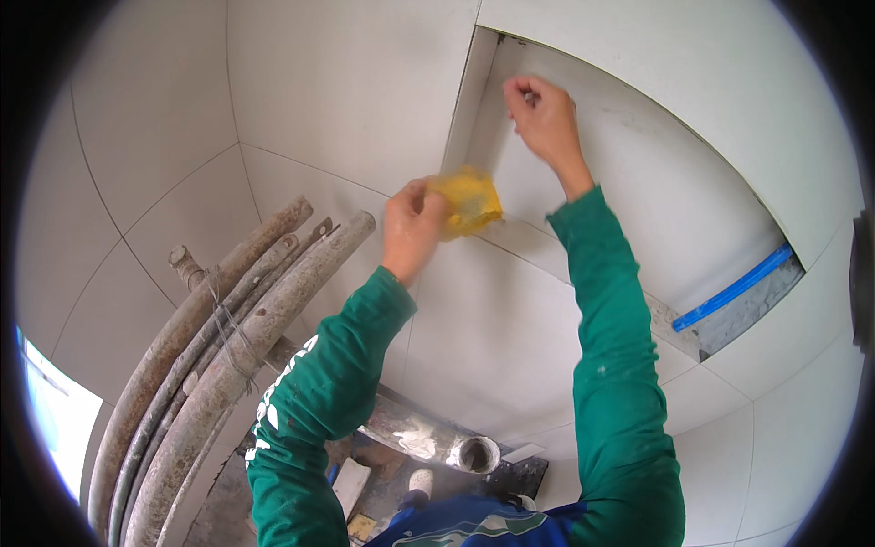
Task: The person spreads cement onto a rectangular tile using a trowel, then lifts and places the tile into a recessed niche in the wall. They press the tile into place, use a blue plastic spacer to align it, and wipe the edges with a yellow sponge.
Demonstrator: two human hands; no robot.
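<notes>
My left hand (415,226) is closed on a soft-looking yellow piece with a greyish middle (469,202). Motion smears it, so I cannot tell whether it is a sponge, a cloth or a bag. It hangs in front of the wall, by the lower left corner of a recess (629,173) lined with pale tile. Higher up, my right hand (544,118) is raised before the recess. Its fingers are curled with thumb and forefinger together, and whatever they may pinch is too small to make out.
Long, dirty poles (246,319) tied with wire lean at the left. A blue strip (734,287) lies along the recess's lower right edge. Below are a pipe with an open end (476,454) and a pale block (351,483). Large pale tiles (346,82) cover the walls.
</notes>
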